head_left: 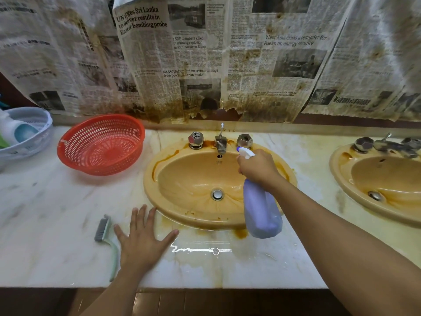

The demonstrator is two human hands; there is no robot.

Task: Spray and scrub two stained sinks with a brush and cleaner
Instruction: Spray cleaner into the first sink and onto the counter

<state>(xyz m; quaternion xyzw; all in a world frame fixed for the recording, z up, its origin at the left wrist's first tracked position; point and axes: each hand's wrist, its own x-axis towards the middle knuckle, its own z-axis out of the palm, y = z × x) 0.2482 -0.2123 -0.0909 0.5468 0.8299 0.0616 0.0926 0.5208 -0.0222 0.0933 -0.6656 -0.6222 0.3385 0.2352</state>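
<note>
Your right hand (257, 167) grips the neck of the lilac spray bottle (262, 208) at the middle of the frame. The bottle's white nozzle points up and left toward the tap (220, 142), and its body hangs tilted over the near right rim of the centre sink (149, 185). That sink is orange-tan, with brown streaks along its upper left rim and around the tap base; its metal drain (217, 194) sits just left of the bottle.

Your left hand (143, 238) lies flat at lower centre left, fingers spread and straight on the marble countertop (45, 213), holding nothing. The brush (103, 229) lies on the counter just beside it, bristle head pointing away from you.

The second sink (339, 179), also stained, is at the right edge. A red basket (102, 144) leans tilted at upper left, with a white basket (34, 133) at the far left edge. Stained newspaper (193, 53) hangs across the wall above.
</note>
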